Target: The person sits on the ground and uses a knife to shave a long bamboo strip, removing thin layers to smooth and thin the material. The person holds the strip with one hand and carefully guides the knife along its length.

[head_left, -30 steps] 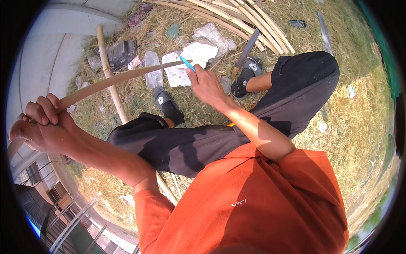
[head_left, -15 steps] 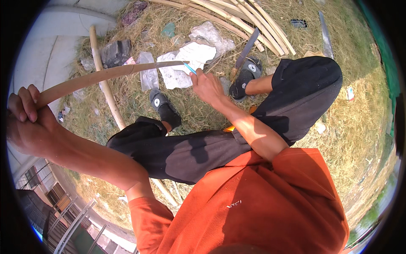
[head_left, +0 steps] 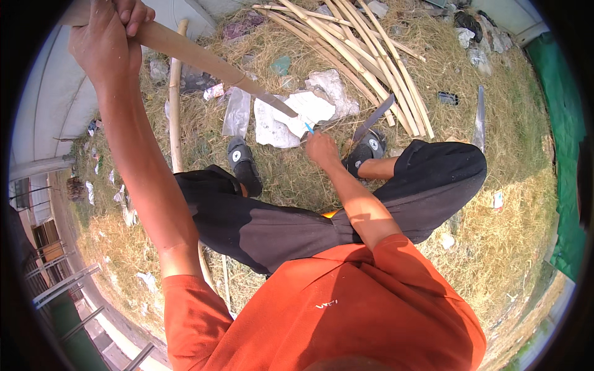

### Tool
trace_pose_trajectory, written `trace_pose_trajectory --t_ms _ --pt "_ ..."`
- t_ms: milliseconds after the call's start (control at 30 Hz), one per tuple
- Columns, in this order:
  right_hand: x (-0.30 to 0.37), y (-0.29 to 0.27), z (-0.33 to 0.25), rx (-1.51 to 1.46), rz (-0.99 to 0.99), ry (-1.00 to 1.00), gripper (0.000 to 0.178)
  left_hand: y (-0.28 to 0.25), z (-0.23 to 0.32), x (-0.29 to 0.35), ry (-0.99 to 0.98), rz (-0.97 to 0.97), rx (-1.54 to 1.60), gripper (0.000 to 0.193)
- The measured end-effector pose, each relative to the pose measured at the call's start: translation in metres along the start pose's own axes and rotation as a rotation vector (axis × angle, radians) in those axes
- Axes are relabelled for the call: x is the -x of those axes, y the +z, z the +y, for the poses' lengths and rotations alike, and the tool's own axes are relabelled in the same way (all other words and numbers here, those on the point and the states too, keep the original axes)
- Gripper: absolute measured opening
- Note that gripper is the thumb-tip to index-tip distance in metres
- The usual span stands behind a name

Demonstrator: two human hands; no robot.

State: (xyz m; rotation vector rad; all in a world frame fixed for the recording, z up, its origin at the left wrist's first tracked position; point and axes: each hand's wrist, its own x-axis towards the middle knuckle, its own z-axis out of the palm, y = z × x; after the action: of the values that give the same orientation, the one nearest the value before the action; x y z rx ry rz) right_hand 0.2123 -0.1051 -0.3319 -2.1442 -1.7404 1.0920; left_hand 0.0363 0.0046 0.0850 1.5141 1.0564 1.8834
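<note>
My left hand [head_left: 106, 49] is raised at the upper left, its fingers wrapped round the thick end of a long bamboo strip [head_left: 192, 54]. The strip slants down to the right, and its narrow end hangs over a white broken slab [head_left: 272, 128] on the ground. Close to that end, my right hand [head_left: 322, 148] is closed on a slim blue pen [head_left: 309, 128], with only a short part showing. Whether the pen touches the strip, I cannot tell.
Several bamboo strips [head_left: 365, 59] lie piled beyond the slab. A dark-bladed machete [head_left: 374, 116] rests by my right sandal [head_left: 371, 145], another long blade [head_left: 479, 117] farther right. A pole [head_left: 175, 111] and a clear plastic bag [head_left: 236, 112] lie left.
My left hand has risen and moved right, so the strip now slopes more steeply downward. The right hand with the pen has shifted slightly right and lower in the picture.
</note>
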Motion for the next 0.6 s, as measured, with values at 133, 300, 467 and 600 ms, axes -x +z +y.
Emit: trace_pose_trajectory --t_ms 133,300,467,600 --pt "0.009 -0.019 -0.039 -0.151 0.025 -0.017 0.043 0.010 0.013 0.012 -0.032 0.043 -0.008 0.045" --pt "-0.021 0.015 -0.001 -0.040 -0.075 -0.007 0.045 0.018 -0.010 -0.020 -0.014 0.163 -0.043 0.044" --pt "-0.002 -0.014 -0.035 -0.061 -0.008 -0.073 0.049 0.014 -0.012 -0.034 -0.050 0.192 -0.042 0.038" --pt "-0.024 0.013 0.015 0.006 -0.044 -0.090 0.052 0.028 -0.015 -0.040 -0.110 0.145 -0.006 0.037"
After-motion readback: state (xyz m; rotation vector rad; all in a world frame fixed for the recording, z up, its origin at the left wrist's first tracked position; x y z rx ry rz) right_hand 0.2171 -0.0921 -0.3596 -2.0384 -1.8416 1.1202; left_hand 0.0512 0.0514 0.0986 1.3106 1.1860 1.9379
